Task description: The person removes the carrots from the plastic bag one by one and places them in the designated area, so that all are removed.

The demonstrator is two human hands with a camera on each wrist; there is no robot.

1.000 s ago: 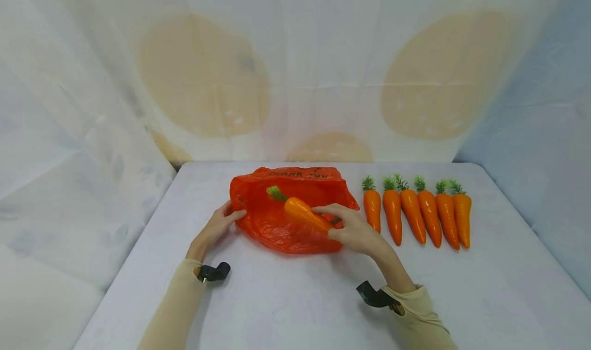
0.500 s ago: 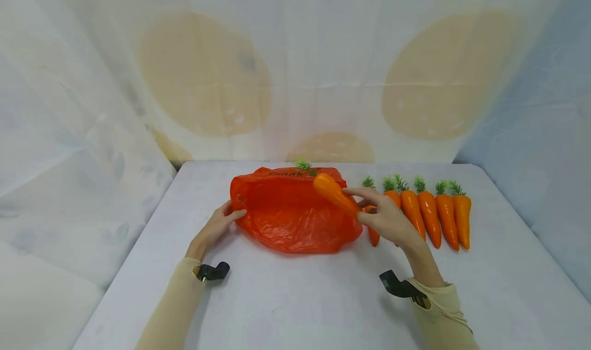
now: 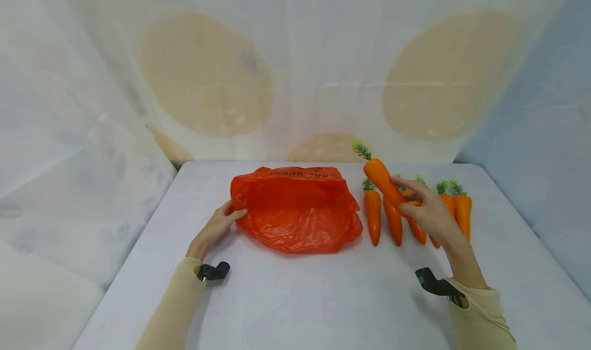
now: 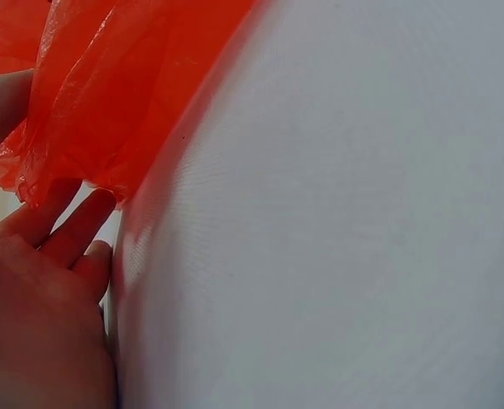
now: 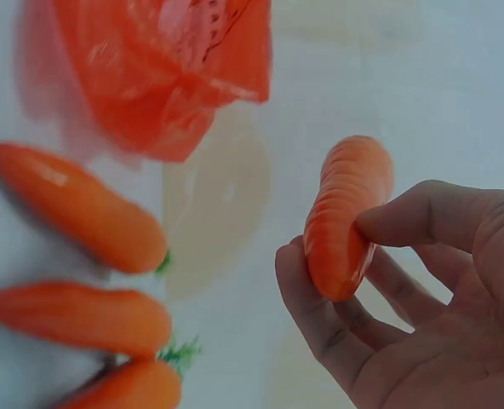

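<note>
A red plastic bag (image 3: 297, 227) with dark lettering on its far flap lies on the table, its mouth spread towards me. My left hand (image 3: 219, 226) pinches the bag's left edge, thumb on the near side and fingers behind; the left wrist view shows the thumb over the red film (image 4: 124, 94). Raised above the row at the right, an orange carrot (image 3: 381, 178) with a green leafy top is held by its narrow end in my right hand (image 3: 429, 211). In the right wrist view thumb and fingers grip that carrot (image 5: 346, 213).
Several more carrots (image 3: 372, 219) lie side by side right of the bag, leafy tops pointing away; my right hand partly hides some. White patterned cloth (image 3: 323, 83) hangs behind the table (image 3: 295, 304) and on both sides.
My right hand has carried the carrot from over the bag's mouth rightwards to above the row. The left hand stays at the bag's edge. The bag's right corner has spread outwards.
</note>
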